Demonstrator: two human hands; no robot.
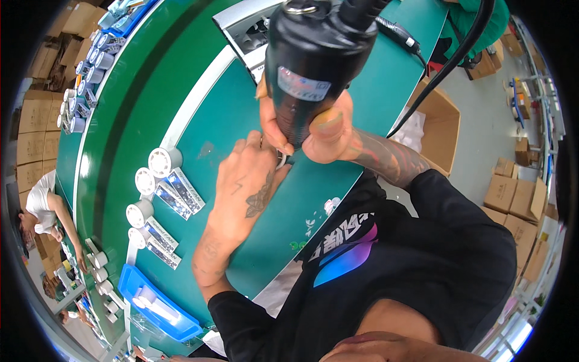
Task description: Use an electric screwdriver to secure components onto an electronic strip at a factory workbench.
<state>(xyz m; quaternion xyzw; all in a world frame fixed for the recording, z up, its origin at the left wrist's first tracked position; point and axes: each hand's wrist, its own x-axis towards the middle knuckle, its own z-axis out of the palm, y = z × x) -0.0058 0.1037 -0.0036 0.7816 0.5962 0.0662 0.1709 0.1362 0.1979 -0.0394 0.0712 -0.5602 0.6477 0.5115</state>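
Observation:
My right hand [330, 134] is wrapped round the lower body of a black electric screwdriver [319, 51], which points down at the work. Under it my left hand [244, 178] is closed with curled fingers, back upward, just above the green table. A pale curved edge shows between its fingers and the driver's lower end; the hand hides most of the piece, and the driver's tip is out of sight. To the left stand several small white fans [164, 161], with flat printed panels [184, 187] lying beside them.
A blue tray [136, 274] with white parts sits at lower left. Beyond runs a green conveyor [120, 157], with several fans behind. A grey bin [232, 24] stands ahead. A black cable [449, 72] hangs at right near an open carton [443, 130]. Co-workers are at far left and upper right.

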